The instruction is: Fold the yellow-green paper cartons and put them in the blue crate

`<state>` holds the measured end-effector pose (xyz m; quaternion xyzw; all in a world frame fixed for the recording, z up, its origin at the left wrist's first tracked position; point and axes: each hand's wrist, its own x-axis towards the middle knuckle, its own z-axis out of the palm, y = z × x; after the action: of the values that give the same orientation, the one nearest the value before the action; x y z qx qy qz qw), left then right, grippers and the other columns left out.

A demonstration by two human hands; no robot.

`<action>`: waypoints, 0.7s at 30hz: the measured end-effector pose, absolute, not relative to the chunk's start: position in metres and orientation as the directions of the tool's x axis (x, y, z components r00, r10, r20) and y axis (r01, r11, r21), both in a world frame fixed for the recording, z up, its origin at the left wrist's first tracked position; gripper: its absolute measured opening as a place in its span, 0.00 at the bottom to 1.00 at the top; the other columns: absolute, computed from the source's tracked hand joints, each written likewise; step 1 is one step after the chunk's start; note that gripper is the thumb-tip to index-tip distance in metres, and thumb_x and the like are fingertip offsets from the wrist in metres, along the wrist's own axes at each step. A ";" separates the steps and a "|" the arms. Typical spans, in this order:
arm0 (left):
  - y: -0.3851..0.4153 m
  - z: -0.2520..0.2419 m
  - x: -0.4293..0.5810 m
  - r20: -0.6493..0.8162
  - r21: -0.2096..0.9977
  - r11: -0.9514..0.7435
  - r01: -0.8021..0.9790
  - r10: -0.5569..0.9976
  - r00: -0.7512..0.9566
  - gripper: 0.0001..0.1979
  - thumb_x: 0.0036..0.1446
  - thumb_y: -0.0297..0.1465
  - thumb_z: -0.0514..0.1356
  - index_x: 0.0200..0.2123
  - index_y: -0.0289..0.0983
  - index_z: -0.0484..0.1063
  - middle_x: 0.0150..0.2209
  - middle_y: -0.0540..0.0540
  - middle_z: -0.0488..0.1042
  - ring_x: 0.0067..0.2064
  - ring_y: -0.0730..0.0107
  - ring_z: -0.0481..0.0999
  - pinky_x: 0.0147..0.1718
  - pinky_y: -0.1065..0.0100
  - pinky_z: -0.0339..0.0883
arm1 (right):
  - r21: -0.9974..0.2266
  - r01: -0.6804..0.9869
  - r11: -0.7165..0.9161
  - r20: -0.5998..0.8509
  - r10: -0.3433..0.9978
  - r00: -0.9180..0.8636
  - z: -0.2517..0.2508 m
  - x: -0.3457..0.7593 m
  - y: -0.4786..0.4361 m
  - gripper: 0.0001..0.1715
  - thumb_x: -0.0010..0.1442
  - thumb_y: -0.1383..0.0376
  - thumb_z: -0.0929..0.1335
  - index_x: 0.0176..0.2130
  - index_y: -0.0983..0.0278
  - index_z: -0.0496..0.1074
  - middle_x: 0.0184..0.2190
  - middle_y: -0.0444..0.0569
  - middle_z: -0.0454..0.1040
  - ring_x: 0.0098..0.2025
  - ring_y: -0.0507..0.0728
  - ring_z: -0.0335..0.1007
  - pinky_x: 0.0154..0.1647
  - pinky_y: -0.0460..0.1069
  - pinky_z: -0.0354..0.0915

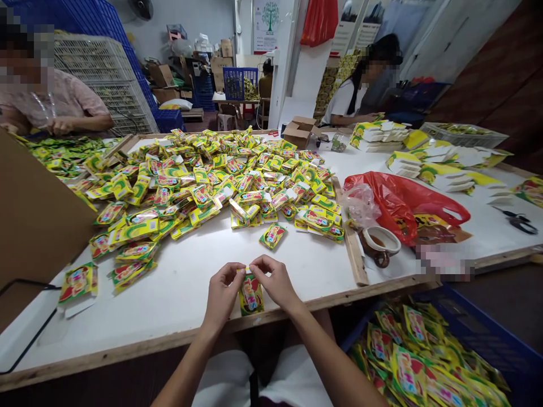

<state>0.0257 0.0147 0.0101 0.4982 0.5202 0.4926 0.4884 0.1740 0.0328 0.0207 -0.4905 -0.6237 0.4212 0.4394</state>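
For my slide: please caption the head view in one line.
Left hand and right hand pinch one packet at its top, near a heap of packets on the table.

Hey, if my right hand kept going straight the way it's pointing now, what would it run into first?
Your right hand points up-left, pinching the top of the packet. Almost at once it would meet the fingertips of your left hand on the same edge, though whether they already touch is unclear.

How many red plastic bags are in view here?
2. One red bag lies on the table right of the packet pile; a second bag hangs high at the back. More may be hidden.
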 end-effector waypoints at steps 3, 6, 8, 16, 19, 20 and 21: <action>0.011 0.006 0.024 -0.010 0.999 0.010 0.051 1.000 -0.008 0.09 0.55 0.36 0.59 0.34 0.36 0.74 0.32 0.47 0.76 0.36 0.68 0.74 0.37 0.69 0.68 | -0.960 0.227 0.164 0.131 0.979 -0.153 0.017 0.176 0.031 0.08 0.58 0.63 0.67 0.30 0.65 0.73 0.26 0.44 0.74 0.29 0.52 0.68 0.32 0.46 0.65; 0.006 0.004 0.021 0.014 0.998 -0.015 0.060 1.000 0.018 0.09 0.54 0.35 0.60 0.35 0.37 0.75 0.36 0.46 0.77 0.40 0.66 0.74 0.40 0.68 0.68 | -0.976 0.163 0.142 0.113 0.978 -0.175 0.010 0.173 0.026 0.07 0.57 0.63 0.68 0.33 0.64 0.74 0.29 0.46 0.76 0.32 0.54 0.71 0.35 0.47 0.66; 0.004 0.007 0.020 0.043 0.995 -0.047 0.085 0.998 0.051 0.09 0.55 0.35 0.59 0.35 0.37 0.75 0.37 0.45 0.76 0.41 0.65 0.74 0.42 0.66 0.68 | -0.980 0.134 0.147 0.122 0.977 -0.173 0.009 0.172 0.022 0.06 0.56 0.64 0.68 0.33 0.64 0.75 0.30 0.47 0.76 0.33 0.55 0.72 0.37 0.48 0.67; 0.058 0.010 0.049 0.104 0.891 -0.154 0.427 0.985 0.138 0.16 0.57 0.38 0.56 0.47 0.38 0.66 0.45 0.41 0.73 0.44 0.62 0.74 0.42 0.61 0.67 | -0.741 0.669 -0.051 0.167 0.952 0.258 0.074 0.321 -0.042 0.14 0.54 0.53 0.67 0.33 0.60 0.75 0.35 0.50 0.77 0.37 0.61 0.72 0.40 0.53 0.66; 0.098 -0.001 0.078 0.193 0.759 -0.233 0.607 0.972 0.132 0.24 0.52 0.38 0.60 0.51 0.36 0.62 0.51 0.36 0.69 0.53 0.53 0.69 0.50 0.54 0.62 | -0.553 0.809 -0.200 0.219 0.902 0.372 0.091 0.376 -0.067 0.18 0.49 0.48 0.67 0.29 0.59 0.75 0.34 0.51 0.77 0.38 0.65 0.71 0.43 0.58 0.63; 0.109 -0.003 0.088 0.205 0.727 -0.246 0.642 0.969 0.139 0.27 0.50 0.38 0.62 0.52 0.35 0.61 0.52 0.34 0.68 0.55 0.50 0.67 0.52 0.52 0.60 | -0.560 0.800 -0.214 0.210 0.898 0.387 0.091 0.379 -0.070 0.19 0.49 0.48 0.67 0.29 0.59 0.75 0.34 0.51 0.77 0.39 0.65 0.71 0.43 0.58 0.63; 0.117 -0.004 0.098 0.207 0.707 -0.252 0.660 0.967 0.148 0.29 0.48 0.36 0.63 0.53 0.34 0.61 0.53 0.33 0.68 0.55 0.49 0.66 0.52 0.51 0.59 | -0.601 0.771 -0.210 0.181 0.904 0.387 0.088 0.374 -0.070 0.18 0.50 0.48 0.67 0.30 0.59 0.75 0.35 0.51 0.77 0.40 0.65 0.71 0.44 0.57 0.64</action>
<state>0.0976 0.1166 -0.0044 0.7205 0.5646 0.3272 0.2344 0.3735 -0.0700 0.0876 -0.7705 -0.5436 0.1054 0.3158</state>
